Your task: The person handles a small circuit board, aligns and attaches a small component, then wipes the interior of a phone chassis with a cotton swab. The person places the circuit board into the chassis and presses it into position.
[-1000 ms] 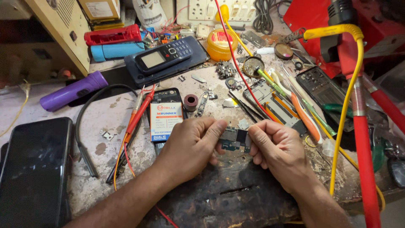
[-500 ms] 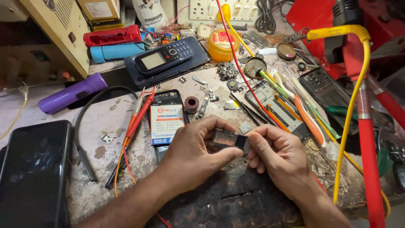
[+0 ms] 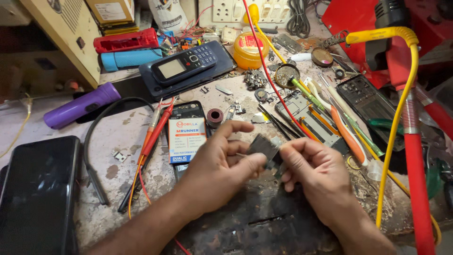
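Note:
My left hand [image 3: 218,165] and my right hand [image 3: 315,175] meet over the workbench and pinch one small dark electronic part [image 3: 264,147] between their fingertips. The part is held a little above a black worn mat [image 3: 245,217]. Just left of my left hand lies a phone battery with a white and orange label [image 3: 187,140], resting on an opened phone back [image 3: 188,111]. Red test probes [image 3: 158,130] lie beside it.
A black keypad phone [image 3: 185,63] on a dark phone, a purple torch [image 3: 80,105], a dark tablet [image 3: 35,189] at left, an orange flux tin [image 3: 250,49], tweezers and screwdrivers [image 3: 330,118], small loose parts [image 3: 257,80], a yellow hose [image 3: 401,118] and red stand [image 3: 415,179] at right.
Both hands have lifted the small part slightly and turned it; my left index finger now stretches out above it. The bench items have not moved.

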